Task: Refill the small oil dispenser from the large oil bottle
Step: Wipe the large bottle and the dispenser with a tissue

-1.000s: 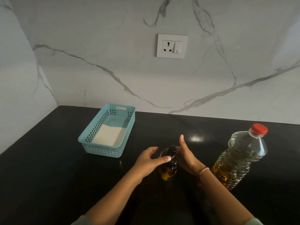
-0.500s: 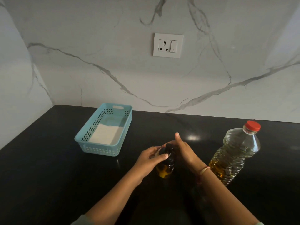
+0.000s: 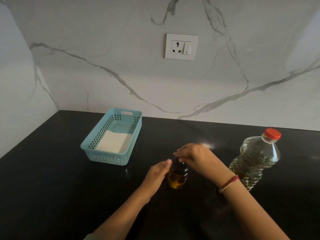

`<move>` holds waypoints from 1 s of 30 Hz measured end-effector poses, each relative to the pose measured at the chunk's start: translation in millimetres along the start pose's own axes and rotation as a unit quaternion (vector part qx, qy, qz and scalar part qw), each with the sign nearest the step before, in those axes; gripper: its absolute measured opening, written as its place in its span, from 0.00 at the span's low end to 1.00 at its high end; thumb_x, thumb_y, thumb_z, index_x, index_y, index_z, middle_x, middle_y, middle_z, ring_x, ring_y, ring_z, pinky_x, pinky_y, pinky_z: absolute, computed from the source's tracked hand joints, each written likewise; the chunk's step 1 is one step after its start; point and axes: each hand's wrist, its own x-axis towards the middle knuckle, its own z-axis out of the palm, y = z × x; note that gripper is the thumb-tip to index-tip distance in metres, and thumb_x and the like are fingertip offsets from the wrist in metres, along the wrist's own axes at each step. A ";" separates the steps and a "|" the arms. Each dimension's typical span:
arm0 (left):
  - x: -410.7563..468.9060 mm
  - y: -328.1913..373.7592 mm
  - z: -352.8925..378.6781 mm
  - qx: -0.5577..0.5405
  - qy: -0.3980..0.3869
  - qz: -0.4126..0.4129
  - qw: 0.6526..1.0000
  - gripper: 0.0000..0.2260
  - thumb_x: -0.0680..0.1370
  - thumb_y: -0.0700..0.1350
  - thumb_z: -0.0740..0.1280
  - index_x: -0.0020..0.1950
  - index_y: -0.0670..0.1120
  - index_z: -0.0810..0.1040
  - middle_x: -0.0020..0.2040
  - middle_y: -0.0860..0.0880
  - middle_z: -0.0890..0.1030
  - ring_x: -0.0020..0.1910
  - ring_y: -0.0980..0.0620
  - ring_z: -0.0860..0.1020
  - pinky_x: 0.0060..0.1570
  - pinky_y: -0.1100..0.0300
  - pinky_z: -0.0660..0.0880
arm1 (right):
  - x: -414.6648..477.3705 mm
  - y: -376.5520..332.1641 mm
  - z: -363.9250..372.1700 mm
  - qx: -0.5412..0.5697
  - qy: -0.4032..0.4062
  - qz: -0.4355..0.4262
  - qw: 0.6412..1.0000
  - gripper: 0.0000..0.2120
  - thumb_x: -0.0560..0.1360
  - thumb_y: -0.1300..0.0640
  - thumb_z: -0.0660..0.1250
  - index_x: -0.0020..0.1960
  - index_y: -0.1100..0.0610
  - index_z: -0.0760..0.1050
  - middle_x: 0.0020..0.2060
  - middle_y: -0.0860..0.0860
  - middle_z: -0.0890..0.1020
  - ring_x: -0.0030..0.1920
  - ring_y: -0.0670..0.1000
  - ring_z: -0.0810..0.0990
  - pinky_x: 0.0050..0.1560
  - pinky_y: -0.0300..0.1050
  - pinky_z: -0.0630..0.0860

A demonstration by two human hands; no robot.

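Small oil dispenser (image 3: 177, 177) upright on the counter (image 3: 52, 187), left hand (image 3: 156, 174) curled round its body, right hand (image 3: 195, 156) pinching its dark cap; large oil bottle (image 3: 256, 160) stands capped to the right, apart. Risk: a hard twist against a loose hold could tip the dispenser, spilling oil

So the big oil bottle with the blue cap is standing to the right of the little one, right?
No, the cap on the big oil bottle is red, not blue; the head view shows it. It does stand right of the little dispenser.
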 end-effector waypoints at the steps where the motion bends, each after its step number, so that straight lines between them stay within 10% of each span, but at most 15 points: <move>1: -1.4 -3.5 -0.5 -0.034 0.012 -0.019 0.999 0.19 0.78 0.66 0.54 0.54 0.57 0.78 0.54 0.57 0.80 0.58 0.58 0.76 0.66 0.55 0.69 | 0.7 0.4 -0.7 0.003 -0.002 0.006 1.000 0.14 0.77 0.59 0.64 0.63 0.52 0.77 0.61 0.50 0.79 0.61 0.46 0.76 0.61 0.37 0.70; 11: 10.8 -14.3 -4.0 -0.147 0.119 -0.093 0.978 0.06 0.77 0.35 0.67 0.52 0.41 0.82 0.52 0.43 0.83 0.53 0.50 0.82 0.49 0.60 0.78 | -2.1 -1.4 0.6 0.028 0.005 0.018 0.999 0.14 0.77 0.60 0.64 0.62 0.53 0.78 0.60 0.50 0.78 0.60 0.47 0.77 0.60 0.38 0.73; 25: -0.4 -2.0 -12.8 -0.440 0.085 -0.122 0.885 0.12 0.77 0.28 0.62 0.56 0.40 0.75 0.54 0.37 0.80 0.48 0.46 0.81 0.32 0.61 0.80 | -3.8 -3.8 2.3 0.037 0.025 0.022 0.999 0.13 0.77 0.61 0.65 0.59 0.54 0.79 0.58 0.51 0.80 0.59 0.47 0.78 0.60 0.39 0.74; 30: -0.7 -3.8 -2.2 -0.289 0.116 -0.114 0.943 0.09 0.76 0.31 0.66 0.54 0.40 0.79 0.54 0.42 0.82 0.52 0.48 0.81 0.42 0.60 0.79 | -4.3 -3.9 2.9 0.028 0.025 0.027 0.999 0.13 0.77 0.60 0.64 0.60 0.53 0.79 0.59 0.50 0.79 0.59 0.47 0.77 0.58 0.33 0.70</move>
